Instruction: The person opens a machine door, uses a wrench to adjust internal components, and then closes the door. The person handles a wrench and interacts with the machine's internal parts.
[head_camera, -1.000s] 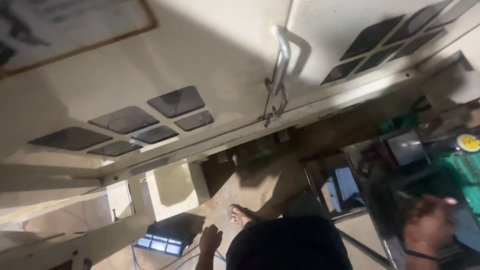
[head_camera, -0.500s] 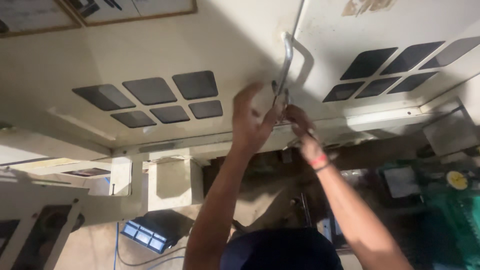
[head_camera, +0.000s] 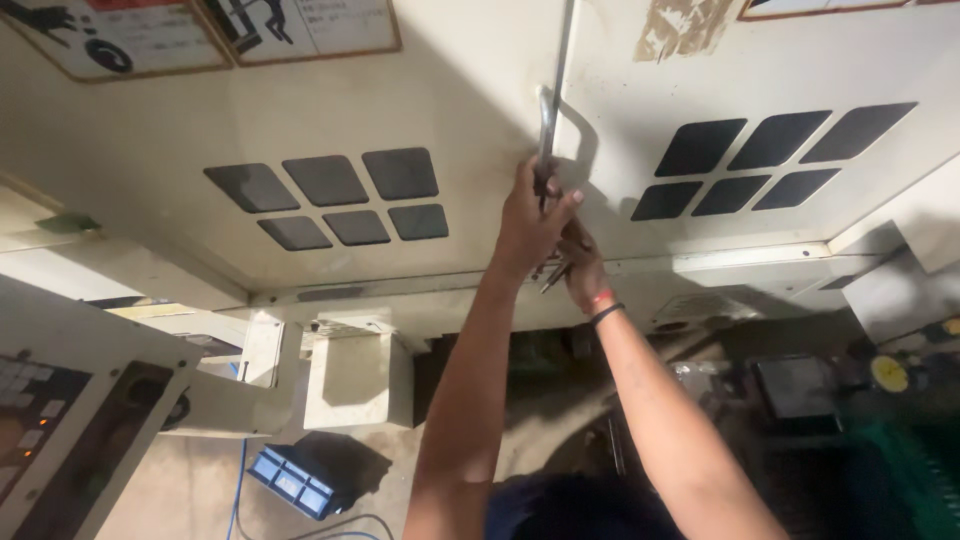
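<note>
Handle (head_camera: 548, 120) on the cream machine door (head_camera: 420, 100) is sitting at twelve o'clock; my left hand (head_camera: 530, 225) is closing around its lower end, and my right hand (head_camera: 582, 268) is pinching a thin metal tool (head_camera: 553, 279) just beneath. Door is looking shut, vent panels (head_camera: 335, 197) at nine o'clock

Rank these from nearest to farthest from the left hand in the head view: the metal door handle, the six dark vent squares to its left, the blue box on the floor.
1. Metal door handle: the left hand grips its lower end.
2. Six dark vent squares: on the cream panel, to the hand's left.
3. Blue box: on the floor, far down and to the left.
</note>
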